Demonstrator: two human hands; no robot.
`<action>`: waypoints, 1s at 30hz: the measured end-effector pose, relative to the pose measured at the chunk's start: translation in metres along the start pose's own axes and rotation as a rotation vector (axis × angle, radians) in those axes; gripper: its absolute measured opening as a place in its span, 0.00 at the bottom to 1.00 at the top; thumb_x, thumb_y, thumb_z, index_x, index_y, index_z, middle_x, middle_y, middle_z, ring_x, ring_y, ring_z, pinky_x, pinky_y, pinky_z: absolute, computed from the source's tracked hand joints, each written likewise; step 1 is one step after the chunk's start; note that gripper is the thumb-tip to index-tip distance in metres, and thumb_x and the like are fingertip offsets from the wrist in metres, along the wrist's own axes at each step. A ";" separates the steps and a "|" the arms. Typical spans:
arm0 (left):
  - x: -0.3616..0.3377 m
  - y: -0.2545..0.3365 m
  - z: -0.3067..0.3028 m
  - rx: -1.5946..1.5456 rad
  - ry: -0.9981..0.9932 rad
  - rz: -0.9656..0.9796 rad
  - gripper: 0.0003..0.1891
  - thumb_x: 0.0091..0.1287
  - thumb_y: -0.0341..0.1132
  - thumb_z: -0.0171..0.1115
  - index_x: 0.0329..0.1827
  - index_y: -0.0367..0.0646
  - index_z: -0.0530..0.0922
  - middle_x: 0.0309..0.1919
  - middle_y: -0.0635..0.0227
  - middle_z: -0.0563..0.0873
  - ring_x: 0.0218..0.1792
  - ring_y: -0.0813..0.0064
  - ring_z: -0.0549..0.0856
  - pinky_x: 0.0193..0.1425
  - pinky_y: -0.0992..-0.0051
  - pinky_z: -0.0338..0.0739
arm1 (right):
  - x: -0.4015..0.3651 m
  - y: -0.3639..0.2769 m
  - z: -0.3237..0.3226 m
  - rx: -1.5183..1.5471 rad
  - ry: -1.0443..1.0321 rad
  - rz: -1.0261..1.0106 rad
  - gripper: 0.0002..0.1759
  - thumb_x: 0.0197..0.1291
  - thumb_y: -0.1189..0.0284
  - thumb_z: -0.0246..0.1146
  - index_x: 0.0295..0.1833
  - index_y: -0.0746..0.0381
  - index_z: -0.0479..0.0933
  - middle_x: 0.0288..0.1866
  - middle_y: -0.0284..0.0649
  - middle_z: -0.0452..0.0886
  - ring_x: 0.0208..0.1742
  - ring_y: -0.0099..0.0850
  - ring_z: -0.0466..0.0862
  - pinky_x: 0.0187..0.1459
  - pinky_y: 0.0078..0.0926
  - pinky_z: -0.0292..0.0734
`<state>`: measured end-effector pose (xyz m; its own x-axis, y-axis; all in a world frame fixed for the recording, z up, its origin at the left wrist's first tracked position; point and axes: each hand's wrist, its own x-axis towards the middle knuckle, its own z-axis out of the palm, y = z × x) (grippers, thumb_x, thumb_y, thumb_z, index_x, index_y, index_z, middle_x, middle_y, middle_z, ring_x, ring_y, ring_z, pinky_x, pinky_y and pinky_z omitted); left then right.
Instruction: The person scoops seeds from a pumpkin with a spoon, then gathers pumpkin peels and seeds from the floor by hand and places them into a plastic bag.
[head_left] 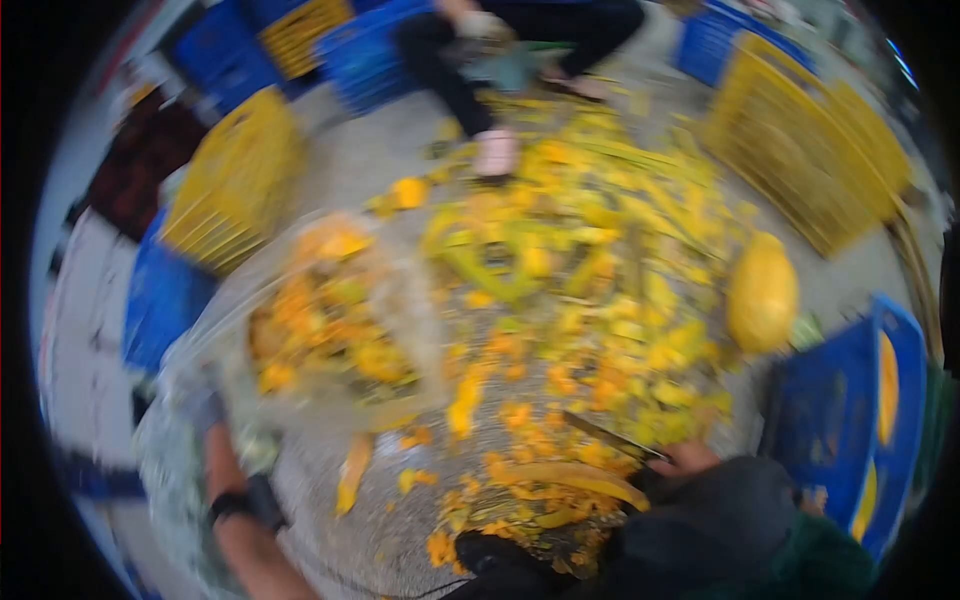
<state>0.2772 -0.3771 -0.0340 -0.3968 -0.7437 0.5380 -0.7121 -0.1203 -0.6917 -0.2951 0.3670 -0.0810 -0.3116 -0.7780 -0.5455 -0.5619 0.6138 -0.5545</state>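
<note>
My right hand (688,460) is closed round the handle of a knife (603,433), its blade pointing left over the scraps. Just below the blade lies a long curved slice of orange-fleshed fruit or squash (575,480). My left hand (207,410), in what looks like a grey glove, is at the near left side of a clear plastic bag (420,310). Motion blurs its fingers, and I cannot tell whether they grip the plastic. Orange and yellow peelings (330,300) fill the bag's open mouth.
Yellow and green peelings (640,300) cover the floor. A whole yellow fruit (763,295) lies right, near a blue crate (830,420). Yellow crates stand at right (790,140) and left (240,180). Another person (470,70) sits at the far side.
</note>
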 end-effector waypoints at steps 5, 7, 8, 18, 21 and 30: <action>0.066 -0.004 0.055 -0.498 0.091 0.149 0.36 0.63 0.52 0.61 0.71 0.41 0.64 0.67 0.45 0.68 0.64 0.42 0.71 0.68 0.49 0.65 | -0.001 0.027 0.017 0.110 0.013 0.137 0.23 0.69 0.54 0.59 0.44 0.67 0.79 0.31 0.53 0.82 0.33 0.51 0.83 0.38 0.49 0.75; 0.109 0.020 0.028 -0.601 0.079 0.140 0.34 0.64 0.51 0.62 0.68 0.40 0.66 0.64 0.45 0.70 0.61 0.43 0.73 0.65 0.51 0.67 | -0.001 0.032 0.014 0.181 0.011 0.136 0.27 0.69 0.51 0.56 0.45 0.68 0.78 0.28 0.53 0.80 0.27 0.51 0.80 0.36 0.50 0.74; 0.120 0.018 0.014 -0.636 0.063 0.129 0.33 0.64 0.50 0.62 0.66 0.39 0.67 0.62 0.45 0.72 0.60 0.44 0.74 0.64 0.52 0.69 | -0.003 0.033 0.008 0.192 0.022 0.149 0.27 0.69 0.51 0.56 0.45 0.68 0.78 0.28 0.53 0.80 0.27 0.51 0.80 0.36 0.50 0.74; 0.010 0.016 -0.344 -0.785 0.079 0.097 0.28 0.64 0.48 0.65 0.56 0.32 0.76 0.54 0.43 0.80 0.53 0.47 0.80 0.59 0.56 0.76 | 0.059 0.063 -0.080 0.240 0.681 0.311 0.22 0.64 0.59 0.60 0.38 0.71 0.71 0.28 0.59 0.79 0.32 0.57 0.81 0.36 0.51 0.73; -0.001 0.074 -0.430 -0.797 0.231 0.401 0.32 0.62 0.49 0.67 0.62 0.33 0.72 0.61 0.42 0.75 0.59 0.44 0.76 0.64 0.52 0.72 | 0.120 0.102 -0.112 0.209 0.891 0.305 0.19 0.64 0.62 0.59 0.42 0.71 0.69 0.33 0.62 0.79 0.37 0.59 0.81 0.40 0.55 0.74; -0.088 0.274 -0.494 -1.384 -0.273 0.952 0.31 0.63 0.38 0.66 0.69 0.36 0.68 0.69 0.40 0.66 0.66 0.39 0.70 0.68 0.52 0.67 | 0.222 0.161 -0.208 0.272 0.906 0.812 0.17 0.65 0.68 0.55 0.53 0.69 0.71 0.52 0.56 0.81 0.54 0.51 0.83 0.55 0.48 0.77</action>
<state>-0.1692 -0.0199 -0.0334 -0.9507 -0.3097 0.0173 -0.2918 0.9119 0.2887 -0.6142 0.2648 -0.1606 -0.9708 0.0926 -0.2214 0.1826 0.8837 -0.4309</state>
